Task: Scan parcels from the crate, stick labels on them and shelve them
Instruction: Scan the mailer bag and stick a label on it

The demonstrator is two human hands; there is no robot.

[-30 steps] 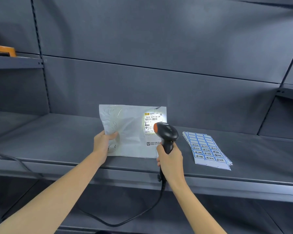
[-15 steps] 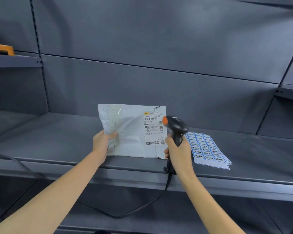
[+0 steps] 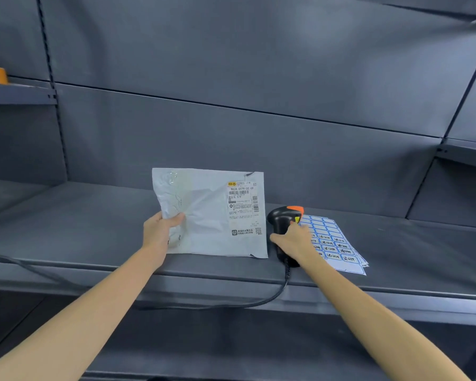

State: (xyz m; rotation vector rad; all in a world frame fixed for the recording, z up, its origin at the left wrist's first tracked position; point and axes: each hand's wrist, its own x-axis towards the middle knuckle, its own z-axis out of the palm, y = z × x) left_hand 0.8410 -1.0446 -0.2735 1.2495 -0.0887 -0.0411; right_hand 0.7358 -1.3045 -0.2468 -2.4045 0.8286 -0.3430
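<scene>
Grey-white plastic parcel (image 3: 204,213): one, standing tilted on the shelf (image 3: 80,229), lower edge near the front lip, shipping label (image 3: 242,207) facing out. Gripped at its left edge by the left hand (image 3: 160,232), thumb across the front.

Black scanner (image 3: 282,229) with orange cap: one, just right of the parcel, at or just above the shelf surface, handle clasped by the right hand (image 3: 294,240).

Step in hand, by judgement: parking the scanner.
- Lay flat between parcel and sticker sheets (image 3: 335,243); avoid covering the stickers.
- Keep the cable (image 3: 259,301) slack over the shelf edge, clear of the parcel.
- Hold the parcel upright until the right hand is free.

Sticker sheets: a small stack, exact number not readable. Crate: not in view.
</scene>
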